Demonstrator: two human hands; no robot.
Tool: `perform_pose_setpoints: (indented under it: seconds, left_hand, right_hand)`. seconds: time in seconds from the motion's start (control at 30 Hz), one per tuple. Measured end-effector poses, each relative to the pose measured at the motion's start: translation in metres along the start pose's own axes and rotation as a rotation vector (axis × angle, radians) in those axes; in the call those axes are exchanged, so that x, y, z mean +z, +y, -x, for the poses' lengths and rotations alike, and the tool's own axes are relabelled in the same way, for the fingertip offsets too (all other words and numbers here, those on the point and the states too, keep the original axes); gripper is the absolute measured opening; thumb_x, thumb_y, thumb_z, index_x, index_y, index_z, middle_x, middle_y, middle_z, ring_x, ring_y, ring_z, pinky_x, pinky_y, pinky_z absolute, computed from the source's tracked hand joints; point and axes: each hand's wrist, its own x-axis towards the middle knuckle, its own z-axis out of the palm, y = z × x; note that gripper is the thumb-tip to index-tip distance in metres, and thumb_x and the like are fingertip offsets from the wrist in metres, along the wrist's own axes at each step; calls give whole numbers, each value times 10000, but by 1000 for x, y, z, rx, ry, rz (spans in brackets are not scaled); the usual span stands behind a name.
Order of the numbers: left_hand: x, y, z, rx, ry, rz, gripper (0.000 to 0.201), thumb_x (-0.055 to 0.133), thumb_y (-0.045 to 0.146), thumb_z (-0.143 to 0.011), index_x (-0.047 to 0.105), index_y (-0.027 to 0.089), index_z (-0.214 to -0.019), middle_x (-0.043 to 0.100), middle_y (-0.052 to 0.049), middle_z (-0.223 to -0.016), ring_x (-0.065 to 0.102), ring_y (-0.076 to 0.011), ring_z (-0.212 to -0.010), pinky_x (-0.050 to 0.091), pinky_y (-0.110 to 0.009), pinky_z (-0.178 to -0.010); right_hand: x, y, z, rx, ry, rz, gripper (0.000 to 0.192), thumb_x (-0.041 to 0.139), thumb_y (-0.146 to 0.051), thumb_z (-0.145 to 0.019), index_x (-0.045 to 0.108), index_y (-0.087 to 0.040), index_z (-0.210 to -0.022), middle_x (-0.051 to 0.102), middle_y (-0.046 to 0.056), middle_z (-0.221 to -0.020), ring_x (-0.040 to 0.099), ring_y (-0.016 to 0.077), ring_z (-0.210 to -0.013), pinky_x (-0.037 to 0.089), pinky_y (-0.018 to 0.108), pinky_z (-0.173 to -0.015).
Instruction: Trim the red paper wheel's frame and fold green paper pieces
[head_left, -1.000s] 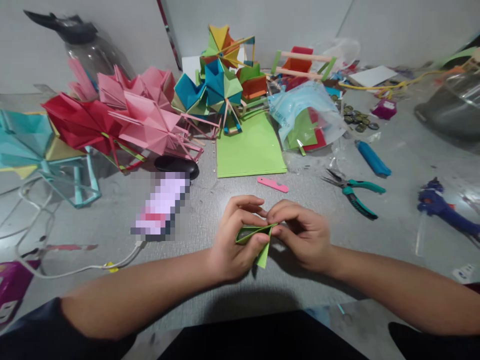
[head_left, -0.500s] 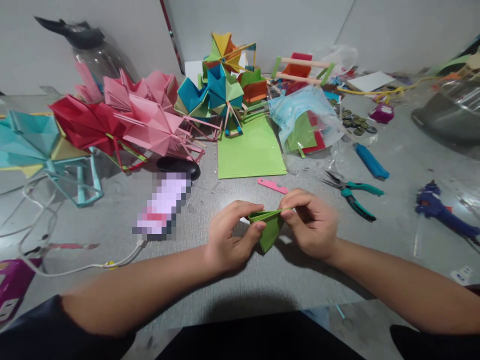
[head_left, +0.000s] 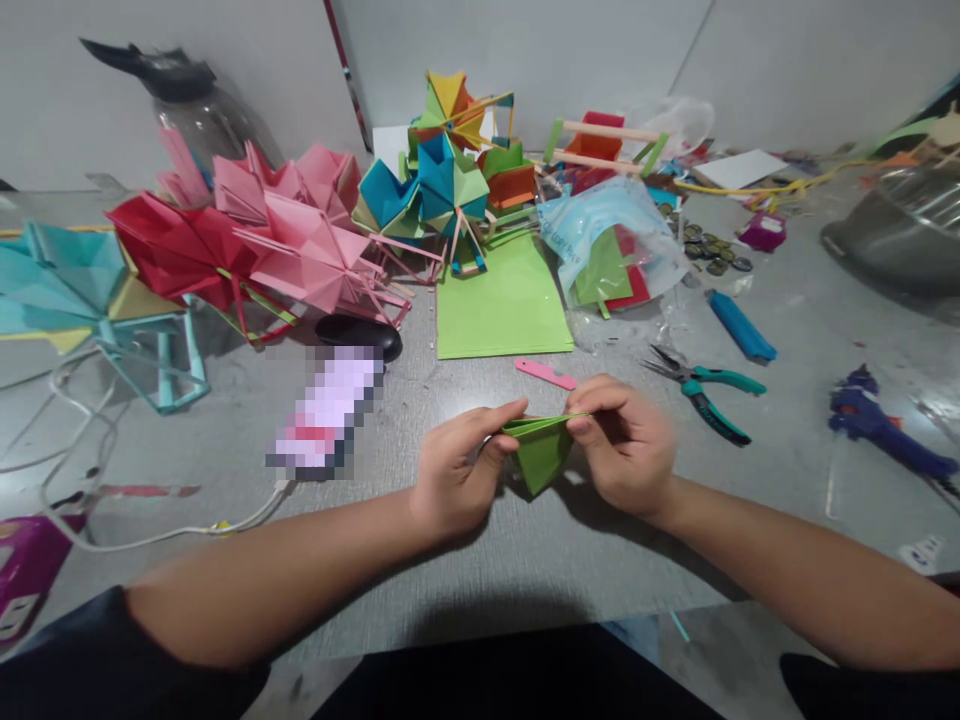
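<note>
Both hands — left hand (head_left: 457, 470), right hand (head_left: 626, 445) — pinched on folded green paper (head_left: 541, 450).

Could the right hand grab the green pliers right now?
Probably yes, but not yet: the right hand is pinching the folded green paper. The pliers lie just beyond it on bare table, nothing between.

faint blue print on the clear plastic bag (head_left: 600, 215), too small to read, no other lettering legible
</note>
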Motion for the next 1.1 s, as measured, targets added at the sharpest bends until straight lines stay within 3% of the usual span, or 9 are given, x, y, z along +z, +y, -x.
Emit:
perform_pose_setpoints:
  seconds: [0.17,0.3,0.47,0.63,0.8,0.93,1.1]
  left_hand:
    - [1,-2,-2,-45,43,-19,239,632,323,-1110,801,230,-1250,891,-82,-1061,858,-205,-895,719,-333,-810]
    - [4,-1,-5,-55,114,-65,163,723,309,-1052,806,202,-1142,889,-70,-976,839,-185,-778,708,-307,-733]
    - [3,3,-8,-39,113,-86,94,720,225,-1036,809,197,-1043,885,-36,-917,828,-158,-735,681,-263,-697]
    - [1,6,-11,-73,97,-105,121,703,201,-1036,822,215,-1020,890,-20,-914,848,-174,-777,687,-266,-723]
    - [1,5,-12,-141,129,-88,138,684,173,-1030,816,203,-1003,891,-21,-914,850,-174,-787,685,-259,-736]
    - [2,4,-12,-192,102,-43,130,678,176,-1034,803,198,-1008,890,-32,-930,851,-175,-821,678,-262,-759]
    - [2,0,-12,-180,68,20,51,763,206,-990,788,197,-1033,880,-58,-977,830,-184,-832,667,-296,-768]
  right_hand:
    - [-1,2,-1,44,4,-63,162,688,-351,-1063,672,-249,-938,680,24,-790,650,190,-732,536,334,-636]
    - [0,2,-1,58,-1,-74,148,690,-328,-1068,677,-244,-946,678,23,-815,648,177,-745,528,309,-629]
    - [-1,4,1,85,-24,-47,151,698,-361,-1072,725,-244,-981,717,35,-862,671,176,-767,557,304,-643]
    - [-7,13,-1,186,-137,-39,205,711,-440,-1068,826,-270,-1058,813,69,-977,774,220,-889,657,363,-759]
    - [-13,19,-6,184,-207,-109,176,737,-434,-1052,854,-305,-1078,827,64,-997,791,243,-967,678,428,-882]
    - [-12,18,-6,232,-234,-127,188,743,-428,-1046,843,-272,-1011,821,60,-947,775,235,-884,670,417,-805]
    - [-8,17,-2,238,-160,-70,167,734,-389,-1052,834,-267,-997,826,60,-964,775,219,-888,661,388,-793]
